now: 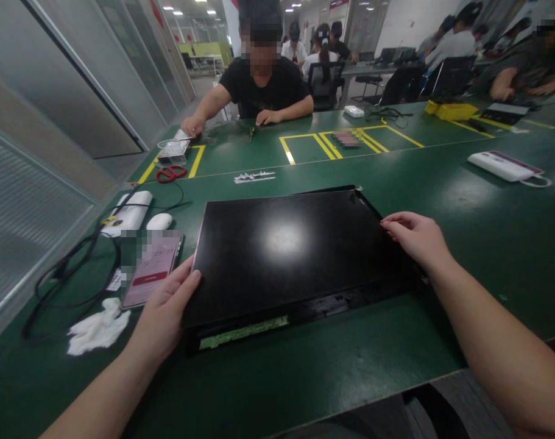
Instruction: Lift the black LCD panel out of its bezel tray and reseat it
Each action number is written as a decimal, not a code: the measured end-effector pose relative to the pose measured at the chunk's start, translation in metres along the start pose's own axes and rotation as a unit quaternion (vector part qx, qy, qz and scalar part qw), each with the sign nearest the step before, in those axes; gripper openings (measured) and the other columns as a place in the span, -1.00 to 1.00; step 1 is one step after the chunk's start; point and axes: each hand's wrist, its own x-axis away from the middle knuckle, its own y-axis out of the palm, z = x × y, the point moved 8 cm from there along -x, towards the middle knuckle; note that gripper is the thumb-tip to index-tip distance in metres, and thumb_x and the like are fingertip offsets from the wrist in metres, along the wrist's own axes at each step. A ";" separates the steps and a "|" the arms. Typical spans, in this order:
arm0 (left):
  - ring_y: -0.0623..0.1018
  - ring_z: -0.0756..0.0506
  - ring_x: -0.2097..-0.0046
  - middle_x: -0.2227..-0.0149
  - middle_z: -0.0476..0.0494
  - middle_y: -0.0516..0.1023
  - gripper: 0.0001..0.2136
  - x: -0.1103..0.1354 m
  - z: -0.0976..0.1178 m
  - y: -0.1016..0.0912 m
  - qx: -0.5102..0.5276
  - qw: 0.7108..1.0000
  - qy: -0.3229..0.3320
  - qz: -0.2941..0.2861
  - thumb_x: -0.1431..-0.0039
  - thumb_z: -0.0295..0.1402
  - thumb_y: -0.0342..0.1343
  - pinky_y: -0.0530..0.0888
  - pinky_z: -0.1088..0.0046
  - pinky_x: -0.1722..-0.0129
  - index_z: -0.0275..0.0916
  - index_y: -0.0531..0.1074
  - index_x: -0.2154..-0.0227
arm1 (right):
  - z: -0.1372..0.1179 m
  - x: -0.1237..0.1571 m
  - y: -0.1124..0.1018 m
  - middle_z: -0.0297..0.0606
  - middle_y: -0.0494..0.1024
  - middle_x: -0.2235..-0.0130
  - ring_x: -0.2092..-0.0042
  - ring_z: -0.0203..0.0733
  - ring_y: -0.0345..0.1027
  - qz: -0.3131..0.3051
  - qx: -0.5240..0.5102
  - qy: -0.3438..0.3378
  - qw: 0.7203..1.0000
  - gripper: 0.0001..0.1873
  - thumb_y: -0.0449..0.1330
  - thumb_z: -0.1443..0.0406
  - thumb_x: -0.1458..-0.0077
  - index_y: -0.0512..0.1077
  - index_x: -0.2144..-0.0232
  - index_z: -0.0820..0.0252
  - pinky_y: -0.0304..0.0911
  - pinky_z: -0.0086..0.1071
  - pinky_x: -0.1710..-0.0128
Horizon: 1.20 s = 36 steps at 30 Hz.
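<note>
A flat black display panel (286,244) with a glossy face reflects a bright spot of light. It lies tilted over a black frame (323,306), whose rim shows along the near side and at the far right corner. A green strip (243,333) runs along the frame's near edge. My left hand (170,299) is closed on the panel's left edge, thumb on top and the other fingers partly hidden beneath. At the right edge, my right hand (412,238) pinches with thumb and forefinger, where panel and frame rim lie close together.
Left of the panel are a phone (153,268), a crumpled tissue (98,327), a white mouse (159,222), a white box-like device (131,213) and black cables. Red-handled scissors (171,174) lie beyond. Another white device (503,166) is at right. Opposite sits a person (263,85).
</note>
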 end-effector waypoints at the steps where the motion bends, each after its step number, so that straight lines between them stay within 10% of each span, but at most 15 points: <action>1: 0.77 -0.29 0.04 0.17 -0.06 0.83 -0.35 0.000 0.000 -0.001 -0.005 1.000 0.001 0.004 0.08 -0.25 0.57 0.72 0.39 0.16 -0.11 0.64 -0.16 | -0.001 0.002 -0.001 -0.21 0.68 0.33 0.29 -0.04 0.53 0.008 0.021 0.009 1.000 -0.74 0.28 0.08 -0.03 0.64 0.30 0.06 0.39 -0.17 0.23; 12: 0.73 -0.37 -0.04 0.00 -0.19 0.77 -0.52 -0.009 -0.007 -0.008 -0.069 0.997 0.007 0.024 -0.28 -0.16 0.25 0.72 0.14 0.11 -0.07 0.58 -0.25 | -0.024 0.011 -0.007 -0.23 0.70 0.30 0.22 0.04 0.56 0.016 0.135 0.005 0.991 -0.76 0.23 0.11 -0.02 0.66 0.32 -0.02 0.35 -0.13 0.19; 28: 0.57 -0.40 -0.30 -0.07 -0.17 0.76 -0.39 -0.008 -0.008 -0.003 0.003 1.000 -0.012 0.012 0.08 -0.27 0.40 0.60 0.17 -0.19 -0.16 0.63 -0.14 | -0.033 0.018 -0.007 -0.24 0.72 0.25 0.17 0.08 0.60 0.005 0.172 -0.022 0.985 -0.72 0.21 0.12 -0.06 0.68 0.24 -0.04 0.41 -0.08 0.12; 36: 0.63 -0.43 -0.23 -0.10 -0.19 0.75 -0.30 -0.007 -0.006 -0.001 -0.009 1.000 -0.019 -0.012 0.15 -0.36 0.40 0.69 0.17 -0.05 -0.18 0.59 -0.19 | -0.031 0.016 -0.006 -0.24 0.73 0.23 0.11 0.09 0.61 -0.003 0.174 -0.007 0.985 -0.71 0.21 0.12 -0.07 0.68 0.23 -0.05 0.39 -0.07 0.07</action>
